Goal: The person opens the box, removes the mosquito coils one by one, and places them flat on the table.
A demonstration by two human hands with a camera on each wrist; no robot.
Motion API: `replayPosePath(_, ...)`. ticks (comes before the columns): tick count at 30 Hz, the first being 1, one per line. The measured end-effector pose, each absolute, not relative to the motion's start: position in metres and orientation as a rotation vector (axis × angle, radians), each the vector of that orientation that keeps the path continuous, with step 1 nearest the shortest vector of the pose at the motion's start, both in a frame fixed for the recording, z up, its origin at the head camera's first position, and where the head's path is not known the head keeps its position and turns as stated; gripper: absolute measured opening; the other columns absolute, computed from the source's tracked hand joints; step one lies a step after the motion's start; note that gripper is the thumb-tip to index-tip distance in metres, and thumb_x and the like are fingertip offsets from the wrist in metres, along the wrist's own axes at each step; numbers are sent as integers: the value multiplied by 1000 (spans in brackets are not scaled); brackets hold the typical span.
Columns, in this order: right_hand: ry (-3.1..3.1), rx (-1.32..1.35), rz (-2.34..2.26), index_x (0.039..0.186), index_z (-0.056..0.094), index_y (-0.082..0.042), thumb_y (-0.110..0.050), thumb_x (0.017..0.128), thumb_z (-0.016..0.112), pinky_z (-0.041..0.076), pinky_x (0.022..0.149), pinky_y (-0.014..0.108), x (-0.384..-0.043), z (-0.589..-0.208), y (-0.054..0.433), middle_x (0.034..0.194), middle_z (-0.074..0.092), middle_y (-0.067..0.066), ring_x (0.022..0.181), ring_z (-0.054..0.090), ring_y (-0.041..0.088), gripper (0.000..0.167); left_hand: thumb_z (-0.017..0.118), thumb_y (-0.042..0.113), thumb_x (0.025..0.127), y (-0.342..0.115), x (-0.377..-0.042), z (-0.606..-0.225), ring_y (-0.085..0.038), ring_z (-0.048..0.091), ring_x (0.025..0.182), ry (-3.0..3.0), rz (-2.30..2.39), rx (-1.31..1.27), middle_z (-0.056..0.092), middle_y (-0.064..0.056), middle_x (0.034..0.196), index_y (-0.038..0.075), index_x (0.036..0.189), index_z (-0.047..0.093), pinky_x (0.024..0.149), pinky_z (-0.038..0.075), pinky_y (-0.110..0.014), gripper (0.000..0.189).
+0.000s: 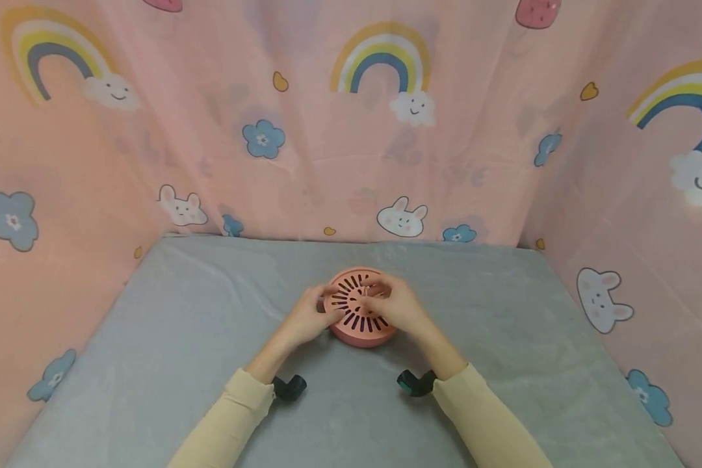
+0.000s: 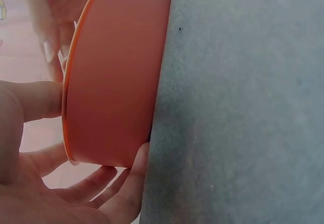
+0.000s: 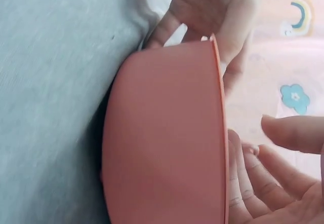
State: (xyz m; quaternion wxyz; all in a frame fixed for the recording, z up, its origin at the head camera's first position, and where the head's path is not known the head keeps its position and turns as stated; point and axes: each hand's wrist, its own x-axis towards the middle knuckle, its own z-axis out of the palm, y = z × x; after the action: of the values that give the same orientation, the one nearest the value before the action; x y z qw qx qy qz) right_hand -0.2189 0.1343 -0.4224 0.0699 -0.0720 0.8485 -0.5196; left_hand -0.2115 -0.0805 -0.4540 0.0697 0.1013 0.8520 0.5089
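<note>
A round pink-orange container (image 1: 364, 342) stands on the grey cloth, its flat lid (image 1: 351, 300) cut with slots that radiate from the middle. My left hand (image 1: 311, 316) holds it by the left side: in the left wrist view the thumb (image 2: 43, 100) lies against the lid's rim and the other fingers reach along the side wall (image 2: 114, 82) down to the cloth. Over the lid's right half is my right hand (image 1: 394, 304), fingers bent toward the slots. In the right wrist view its fingertips are right at the lid, with the thumb (image 3: 291, 133) held apart from them.
Grey cloth (image 1: 152, 364) covers the table. Pink curtains (image 1: 327, 169) with rainbows, rabbits and flowers enclose the back and both sides. A dark device sits at the left wrist (image 1: 290, 388), and another dark device (image 1: 415, 383) at the right.
</note>
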Motion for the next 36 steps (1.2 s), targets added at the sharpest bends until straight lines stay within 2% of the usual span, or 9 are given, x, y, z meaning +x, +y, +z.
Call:
replayPosePath(5, 2376, -120, -1699, 128, 63, 1, -8, 94, 72, 61, 70, 37, -225, -421, 129, 99, 71, 17, 76, 73, 21, 36, 73, 22, 91, -81, -214, -455, -30, 56, 117, 2580, 1519, 327, 53, -16, 135, 8, 140, 57, 92, 49, -47, 53)
replayPosePath(9, 2297, -108, -1740, 124, 63, 6, -4, 95, 71, 61, 72, 38, -227, -417, 127, 95, 73, 18, 75, 73, 21, 32, 73, 22, 92, -82, -214, -456, -29, 58, 116, 2575, 1525, 330, 54, -15, 134, 8, 139, 57, 88, 51, -44, 52)
replayPosePath(12, 2277, -129, -1738, 124, 63, 7, -4, 95, 70, 61, 73, 39, -227, -417, 129, 97, 74, 20, 75, 74, 21, 32, 73, 22, 92, -83, -214, -455, -29, 57, 118, 2580, 1509, 336, 54, -15, 137, 7, 140, 57, 90, 51, -45, 52)
replayPosePath(18, 2267, -193, -1710, 125, 62, 8, -6, 96, 70, 61, 75, 41, -228, -417, 133, 98, 74, 22, 76, 74, 23, 33, 70, 22, 95, -82, -210, -448, -30, 54, 121, 2617, 1449, 358, 53, -17, 139, 5, 141, 55, 98, 47, -51, 51)
replayPosePath(25, 2304, -203, -1670, 125, 62, 7, -4, 97, 69, 61, 73, 38, -227, -414, 134, 97, 74, 19, 77, 74, 22, 31, 68, 20, 98, -82, -210, -446, -34, 58, 122, 2583, 1523, 358, 52, -19, 141, 2, 146, 48, 95, 51, -49, 55)
replayPosePath(33, 2357, -209, -1636, 127, 63, 3, -7, 96, 70, 61, 74, 37, -227, -405, 139, 98, 74, 15, 79, 74, 21, 33, 69, 25, 98, -85, -211, -443, -35, 58, 123, 2579, 1539, 307, 53, -16, 141, 12, 148, 48, 97, 51, -53, 55)
replayPosePath(36, 2395, -219, -1604, 126, 64, 1, -10, 97, 70, 61, 74, 36, -227, -403, 144, 96, 75, 13, 79, 74, 20, 32, 69, 26, 99, -85, -211, -443, -35, 58, 122, 2580, 1533, 326, 54, -16, 141, 12, 147, 49, 97, 51, -51, 54)
